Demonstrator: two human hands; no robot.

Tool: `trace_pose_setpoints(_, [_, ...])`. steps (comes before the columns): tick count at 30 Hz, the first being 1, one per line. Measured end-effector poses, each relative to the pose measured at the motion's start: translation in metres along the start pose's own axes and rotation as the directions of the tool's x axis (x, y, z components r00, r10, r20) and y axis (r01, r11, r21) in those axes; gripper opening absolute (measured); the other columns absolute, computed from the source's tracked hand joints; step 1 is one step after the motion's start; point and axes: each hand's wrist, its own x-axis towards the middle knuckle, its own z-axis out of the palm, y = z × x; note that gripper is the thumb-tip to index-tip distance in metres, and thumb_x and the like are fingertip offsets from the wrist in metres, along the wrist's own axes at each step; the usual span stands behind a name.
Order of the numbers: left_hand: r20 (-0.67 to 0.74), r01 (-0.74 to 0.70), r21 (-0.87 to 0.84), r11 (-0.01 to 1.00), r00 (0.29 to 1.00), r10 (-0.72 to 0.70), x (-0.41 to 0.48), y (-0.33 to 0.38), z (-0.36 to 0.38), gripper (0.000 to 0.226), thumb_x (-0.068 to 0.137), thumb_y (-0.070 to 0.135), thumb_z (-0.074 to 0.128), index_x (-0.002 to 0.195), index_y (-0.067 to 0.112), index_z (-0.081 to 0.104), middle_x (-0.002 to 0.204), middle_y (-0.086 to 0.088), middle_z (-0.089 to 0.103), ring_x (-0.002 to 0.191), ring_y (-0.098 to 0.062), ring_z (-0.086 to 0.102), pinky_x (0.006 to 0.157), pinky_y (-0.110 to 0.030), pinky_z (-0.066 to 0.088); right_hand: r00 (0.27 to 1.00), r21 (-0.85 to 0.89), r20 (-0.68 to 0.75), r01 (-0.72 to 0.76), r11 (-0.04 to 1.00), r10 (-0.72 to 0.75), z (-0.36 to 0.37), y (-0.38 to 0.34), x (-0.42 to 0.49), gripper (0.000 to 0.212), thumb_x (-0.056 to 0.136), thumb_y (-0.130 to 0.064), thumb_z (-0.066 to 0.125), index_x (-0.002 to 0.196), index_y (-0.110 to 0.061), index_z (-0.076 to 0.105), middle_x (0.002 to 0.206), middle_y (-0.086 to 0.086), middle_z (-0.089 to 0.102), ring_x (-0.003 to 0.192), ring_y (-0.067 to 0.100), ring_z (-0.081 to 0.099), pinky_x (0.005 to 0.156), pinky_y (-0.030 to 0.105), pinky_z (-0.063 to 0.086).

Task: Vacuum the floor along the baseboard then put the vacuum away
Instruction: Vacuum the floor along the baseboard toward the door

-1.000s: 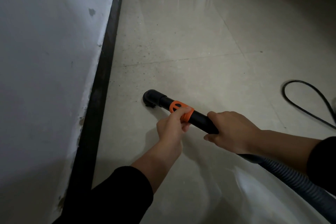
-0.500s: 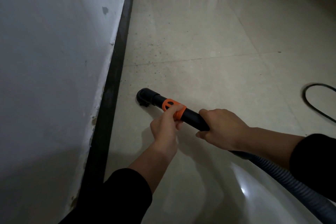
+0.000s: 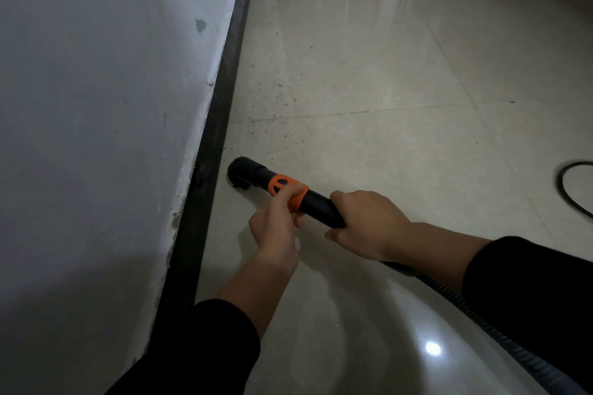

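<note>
Dust specks lie scattered over the pale tiled floor close to the dark baseboard, thickest just ahead of the vacuum's nozzle. The head camera is the only view here. In it the person leans over the work with both arms out in black sleeves.

The nozzle sits on the tile just beside the baseboard, its short bristles touching the floor. Whether it touches the baseboard itself I cannot tell. Behind it the black wand slants back and to the right, with an orange collar round it near the front.

The left hand comes up from below and pinches that collar, with the thumb laid across the top and the fingers curled under. The right hand is wrapped round the wand just behind, knuckles up, in a full grip. The two hands are near each other but apart.

From under the right wrist the ribbed grey hose trails toward the lower right corner. A loop of black cable lies on the floor at the right edge, well apart from the wand. The grey wall above the baseboard is chipped along its lower edge.
</note>
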Motion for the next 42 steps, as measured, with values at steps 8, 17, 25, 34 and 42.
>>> trace_pose_setpoints(8, [-0.036, -0.017, -0.004, 1.000, 0.999, 0.017, 0.010, 0.005, -0.008, 0.016, 0.073, 0.018, 0.078, 0.077, 0.011, 0.064, 0.083, -0.012, 0.068, 0.078, -0.021, 0.063, 0.072, -0.028, 0.054, 1.000, 0.015, -0.006, 0.025, 1.000, -0.025, 0.005, -0.010, 0.012, 0.023, 0.089, -0.032, 0.059, 0.093, -0.019, 0.040, 0.079, -0.002, 0.046, 0.071, 0.019, 0.048, 0.058, 0.029, 0.033])
trace_pose_setpoints(17, [-0.060, -0.026, 0.004, 1.000, 0.998, 0.026, 0.021, 0.005, -0.012, 0.020, 0.073, 0.018, 0.079, 0.085, 0.010, 0.065, 0.084, -0.011, 0.071, 0.081, -0.020, 0.068, 0.078, -0.028, 0.056, 1.000, 0.053, -0.015, 0.011, 0.999, -0.010, 0.013, -0.016, 0.017, 0.023, 0.088, -0.031, 0.059, 0.093, -0.020, 0.040, 0.082, -0.001, 0.049, 0.072, 0.019, 0.049, 0.060, 0.028, 0.034])
trace_pose_setpoints(25, [-0.054, -0.028, -0.020, 0.999, 0.998, 0.027, 0.033, 0.012, -0.012, 0.015, 0.073, 0.015, 0.075, 0.082, 0.008, 0.065, 0.082, -0.011, 0.068, 0.076, -0.021, 0.063, 0.069, -0.029, 0.053, 0.996, 0.047, -0.092, 0.011, 0.999, -0.007, 0.016, -0.027, 0.023, 0.024, 0.089, -0.027, 0.058, 0.107, -0.015, 0.048, 0.100, 0.004, 0.061, 0.080, 0.023, 0.056, 0.064, 0.030, 0.036])
trace_pose_setpoints(34, [-0.025, -0.057, -0.020, 0.998, 0.998, 0.057, 0.051, 0.021, -0.007, 0.014, 0.074, 0.016, 0.073, 0.082, 0.007, 0.065, 0.081, -0.010, 0.066, 0.075, -0.021, 0.061, 0.071, -0.030, 0.050, 0.988, 0.061, -0.151, -0.006, 0.998, 0.016, 0.017, -0.035, 0.039, 0.027, 0.089, -0.026, 0.057, 0.112, -0.013, 0.050, 0.106, 0.005, 0.062, 0.090, 0.024, 0.060, 0.066, 0.029, 0.037])
trace_pose_setpoints(42, [-0.022, -0.064, -0.029, 0.998, 0.998, 0.063, 0.059, 0.029, 0.001, 0.012, 0.074, 0.014, 0.072, 0.081, 0.008, 0.065, 0.077, -0.008, 0.065, 0.072, -0.019, 0.061, 0.067, -0.029, 0.049, 0.984, 0.087, -0.173, -0.024, 0.996, 0.039, 0.016, -0.036, 0.051, 0.029, 0.089, -0.024, 0.057, 0.115, -0.013, 0.049, 0.107, 0.005, 0.061, 0.089, 0.022, 0.059, 0.067, 0.029, 0.038])
